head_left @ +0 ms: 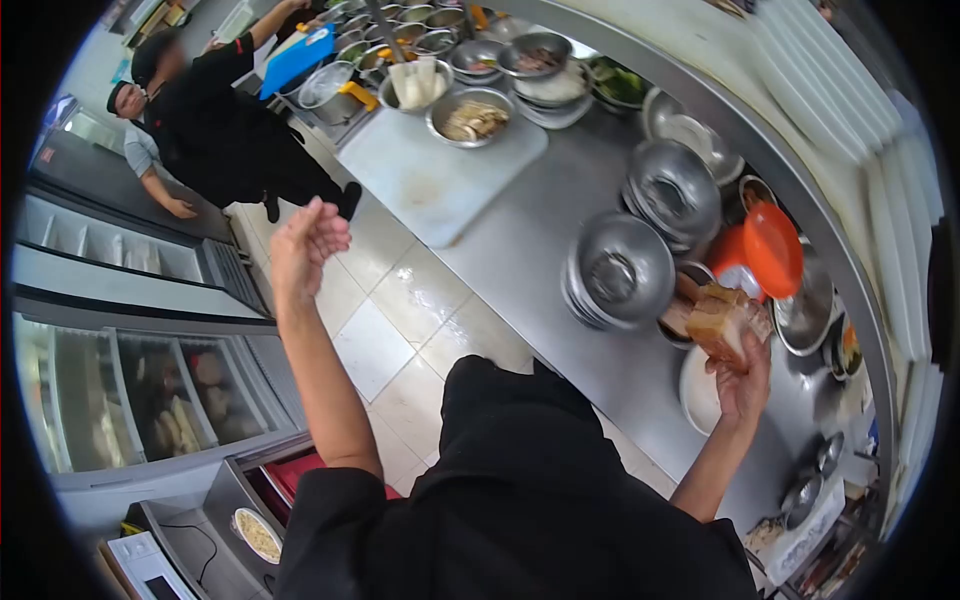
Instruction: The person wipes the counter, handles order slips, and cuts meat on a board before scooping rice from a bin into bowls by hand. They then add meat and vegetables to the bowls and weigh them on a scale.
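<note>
My right hand grips a thick tan block of meat, browned on top and paler on the side, above the steel counter's right part. Below it are a steel bowl holding something brownish, partly hidden, and a white round dish. Just left of the block stands a stack of steel bowls. My left hand is raised over the floor, left of the counter, fingers loosely bent and apart, with nothing in it. The white cutting board lies on the counter to its right, carrying a steel bowl of sliced pale food.
An orange bowl and a second bowl stack stand along the counter's back. Many filled steel containers line the far end. A person in black works there, another person beside them. Glass-front fridges flank the tiled aisle.
</note>
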Tool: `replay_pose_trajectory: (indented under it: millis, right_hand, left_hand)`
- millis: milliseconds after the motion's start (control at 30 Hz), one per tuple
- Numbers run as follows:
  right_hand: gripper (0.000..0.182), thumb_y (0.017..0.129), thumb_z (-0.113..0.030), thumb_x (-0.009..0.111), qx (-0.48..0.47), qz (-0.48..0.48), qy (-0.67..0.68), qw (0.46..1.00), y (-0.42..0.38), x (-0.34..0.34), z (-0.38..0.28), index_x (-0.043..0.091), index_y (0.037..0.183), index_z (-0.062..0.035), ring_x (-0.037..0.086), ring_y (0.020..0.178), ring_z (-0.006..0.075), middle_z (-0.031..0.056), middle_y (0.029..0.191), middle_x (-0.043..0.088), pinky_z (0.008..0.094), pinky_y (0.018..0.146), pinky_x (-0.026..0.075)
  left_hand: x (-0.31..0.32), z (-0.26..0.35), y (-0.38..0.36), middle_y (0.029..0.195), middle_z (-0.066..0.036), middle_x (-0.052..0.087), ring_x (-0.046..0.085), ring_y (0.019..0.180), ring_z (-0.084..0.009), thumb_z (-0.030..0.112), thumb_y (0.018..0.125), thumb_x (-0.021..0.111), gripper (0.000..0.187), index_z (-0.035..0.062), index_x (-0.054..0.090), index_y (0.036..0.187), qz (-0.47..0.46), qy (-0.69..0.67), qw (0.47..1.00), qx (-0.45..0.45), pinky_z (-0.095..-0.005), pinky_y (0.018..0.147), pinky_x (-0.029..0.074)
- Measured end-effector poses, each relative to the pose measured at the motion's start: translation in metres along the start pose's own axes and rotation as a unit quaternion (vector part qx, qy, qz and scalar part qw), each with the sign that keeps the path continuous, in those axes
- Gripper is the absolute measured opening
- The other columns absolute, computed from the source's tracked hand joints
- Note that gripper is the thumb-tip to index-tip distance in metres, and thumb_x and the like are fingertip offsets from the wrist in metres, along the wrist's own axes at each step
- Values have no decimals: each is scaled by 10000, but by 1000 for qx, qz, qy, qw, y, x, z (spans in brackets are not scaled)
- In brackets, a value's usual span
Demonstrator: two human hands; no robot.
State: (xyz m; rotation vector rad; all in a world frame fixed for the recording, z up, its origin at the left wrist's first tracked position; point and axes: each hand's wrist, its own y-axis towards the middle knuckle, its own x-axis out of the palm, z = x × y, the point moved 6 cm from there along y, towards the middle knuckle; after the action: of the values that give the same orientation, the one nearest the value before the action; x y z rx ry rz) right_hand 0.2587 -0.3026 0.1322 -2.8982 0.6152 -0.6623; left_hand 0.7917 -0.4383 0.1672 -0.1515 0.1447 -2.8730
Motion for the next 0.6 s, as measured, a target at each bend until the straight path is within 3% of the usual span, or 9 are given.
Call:
replay_pose_trajectory:
  millis: [67, 167, 233, 367, 433, 467, 500, 567, 600]
  right_hand:
    - [624, 750, -173, 682, 36, -40, 4, 999, 8, 47, 18, 366, 1274, -49, 613, 926, 249, 141, 1172, 506, 306, 482, 564]
    - [493, 744, -139, 684, 45, -130, 3, 990, 8, 157, 38, 473, 1179, -37, 619, 900, 218, 110, 1048, 569, 319, 542, 581]
    - [388, 733, -98, 699, 72, -137, -16, 988, 18, 205, 76, 545, 1081, -26, 620, 861, 185, 94, 996, 600, 309, 623, 573]
    - [354, 715, -74, 727, 35, -88, -62, 994, 51, 277, 152, 574, 1030, -24, 611, 847, 160, 83, 970, 614, 291, 709, 541]
    - [344, 703, -61, 747, 23, -38, -101, 994, 63, 308, 179, 582, 1003, -30, 594, 846, 142, 63, 922, 620, 266, 747, 502]
    - [334, 708, -76, 752, 0, -26, -118, 993, 75, 315, 201, 574, 989, -40, 578, 857, 143, 60, 932, 606, 263, 739, 492]
    - [334, 708, -76, 752, -5, -24, -119, 993, 83, 325, 219, 574, 989, -40, 578, 857, 143, 60, 932, 606, 263, 739, 492]
    - [337, 706, -83, 759, -106, 45, -225, 967, 94, 340, 234, 561, 976, -50, 562, 845, 145, 59, 952, 591, 268, 719, 486]
    - [363, 685, -85, 769, -106, 70, -207, 970, 98, 351, 244, 545, 968, -50, 564, 843, 179, 76, 980, 583, 294, 741, 473]
  left_hand:
    - [-33, -29, 21, 693, -107, 643, 623, 569, -177, 260, 877, 577, 275, -12, 607, 858, 30, -8, 999, -17, -272, 555, 519]
    - [-67, -63, 54, 709, -111, 643, 621, 577, -168, 229, 872, 558, 258, -23, 610, 880, 55, 43, 993, -97, -255, 524, 501]
    - [-76, -79, 88, 720, -118, 644, 620, 581, -164, 219, 862, 562, 258, -30, 610, 908, 30, 74, 989, -121, -247, 521, 494]
    - [-101, -94, 173, 742, -111, 650, 625, 606, -162, 229, 841, 582, 274, -36, 621, 903, 0, 127, 986, -106, -251, 514, 483]
    - [-117, -88, 220, 755, -106, 655, 628, 624, -173, 240, 810, 610, 298, -46, 631, 889, 20, 219, 975, -40, -283, 525, 478]
    - [-132, -90, 250, 778, -143, 661, 645, 697, -241, 252, 783, 629, 316, -48, 633, 882, 46, 308, 950, 12, -341, 613, 491]
    - [-134, -82, 272, 778, -143, 661, 645, 697, -241, 252, 783, 629, 316, -48, 633, 882, 43, 304, 952, 14, -341, 613, 491]
    - [-126, -42, 305, 845, -204, 655, 638, 803, -330, 255, 767, 635, 343, -40, 619, 940, 82, 414, 892, 161, -380, 732, 485]
    - [-122, -36, 326, 845, -204, 655, 638, 803, -330, 255, 767, 635, 343, -40, 619, 940, 72, 412, 893, 163, -380, 732, 485]
